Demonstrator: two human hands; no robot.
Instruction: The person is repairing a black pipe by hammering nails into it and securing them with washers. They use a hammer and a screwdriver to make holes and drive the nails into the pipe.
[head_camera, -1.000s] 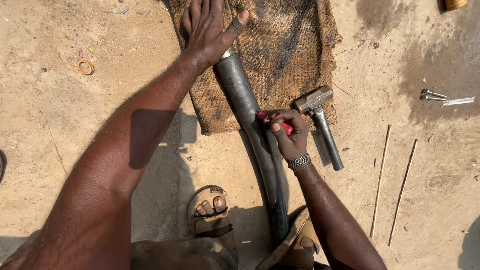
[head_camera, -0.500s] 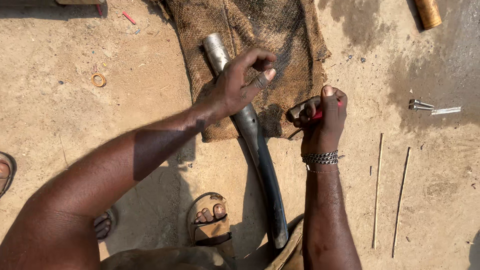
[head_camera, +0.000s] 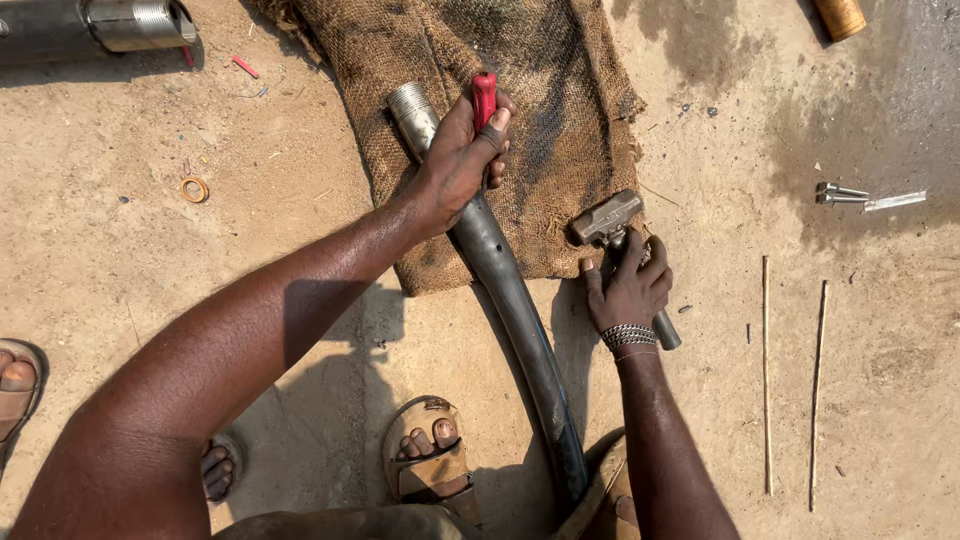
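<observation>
From the head camera, the left hand was closed around a red-handled tool, its red end standing up past the fingers; what lay below the handle was hidden in the fist. The same hand pressed on a dark curved pipe, close behind its threaded metal end. The pipe ran from the burlap sack down across the sandy ground toward the person's sandalled foot.

The right hand, with a metal bracelet at the wrist, was wrapped around the shaft of a hammer. The hammer's head lay at the sack's lower right edge, and the end of its shaft stuck out below the palm.

Well apart to the right lay two thin sticks and some small metal bolts. A small ring lay on the ground to the left, and a large threaded pipe sat in the upper left corner.
</observation>
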